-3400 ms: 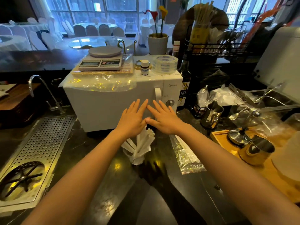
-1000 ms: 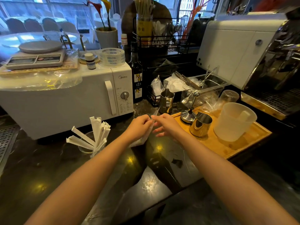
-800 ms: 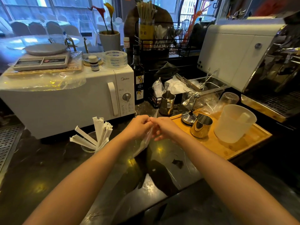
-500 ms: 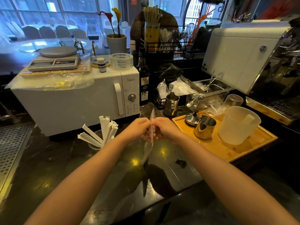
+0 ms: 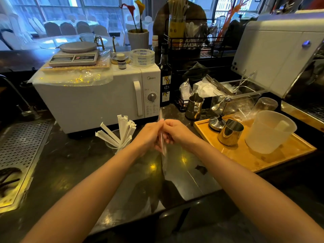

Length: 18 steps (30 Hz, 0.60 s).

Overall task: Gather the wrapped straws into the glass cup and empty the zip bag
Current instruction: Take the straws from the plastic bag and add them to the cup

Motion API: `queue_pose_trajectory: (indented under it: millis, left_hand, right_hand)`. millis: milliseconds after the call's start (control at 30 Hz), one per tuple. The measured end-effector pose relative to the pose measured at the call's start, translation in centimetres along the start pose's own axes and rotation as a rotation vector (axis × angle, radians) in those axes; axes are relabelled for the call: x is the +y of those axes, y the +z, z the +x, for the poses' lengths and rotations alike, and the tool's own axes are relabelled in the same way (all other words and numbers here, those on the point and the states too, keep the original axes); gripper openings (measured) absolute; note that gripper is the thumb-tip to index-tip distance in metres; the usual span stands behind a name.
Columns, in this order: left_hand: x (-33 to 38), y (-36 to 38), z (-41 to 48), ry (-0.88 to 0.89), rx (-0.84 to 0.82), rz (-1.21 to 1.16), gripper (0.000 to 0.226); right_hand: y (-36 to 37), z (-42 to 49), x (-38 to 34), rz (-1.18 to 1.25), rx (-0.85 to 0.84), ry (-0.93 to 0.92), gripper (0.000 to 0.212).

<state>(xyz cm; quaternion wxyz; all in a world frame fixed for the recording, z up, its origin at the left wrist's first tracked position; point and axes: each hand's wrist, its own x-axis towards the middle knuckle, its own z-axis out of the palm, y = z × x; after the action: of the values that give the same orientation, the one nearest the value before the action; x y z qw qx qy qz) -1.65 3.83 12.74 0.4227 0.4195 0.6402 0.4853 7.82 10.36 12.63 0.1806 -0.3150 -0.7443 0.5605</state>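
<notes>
Several white paper-wrapped straws (image 5: 121, 131) stand fanned out in a clear glass cup (image 5: 112, 146) on the dark counter, in front of the microwave. Right of the cup, my left hand (image 5: 149, 135) and my right hand (image 5: 177, 131) meet above the counter. Both pinch the top edge of a clear zip bag (image 5: 166, 165), which hangs down edge-on between them, its lower part trailing onto the counter. The bag looks flat, with nothing visible inside it.
A white microwave (image 5: 98, 95) stands behind the cup, with a scale and a tape roll on top. At the right a wooden tray (image 5: 273, 160) carries steel jugs and a plastic pitcher (image 5: 268, 132). A perforated metal drain (image 5: 19, 144) lies at the left.
My hands have left the straws in the cup, picked the zip bag up from the counter and lifted it upright between pinched fingers. My view has swung right.
</notes>
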Motion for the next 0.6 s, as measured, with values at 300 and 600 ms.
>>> queue_pose_trajectory:
  millis: [300, 600]
  left_hand:
    - [-0.6, -2.0, -1.5, -0.032, -0.040, -0.256, 0.051]
    - [-1.2, -3.1, -4.1, 0.104, -0.005, -0.393, 0.046]
  right_hand:
    - [0.8, -0.1, -0.2, 0.281, -0.253, -0.027, 0.031]
    - [3.8, 0.5, 0.5, 0.598, -0.369, -0.095, 0.045]
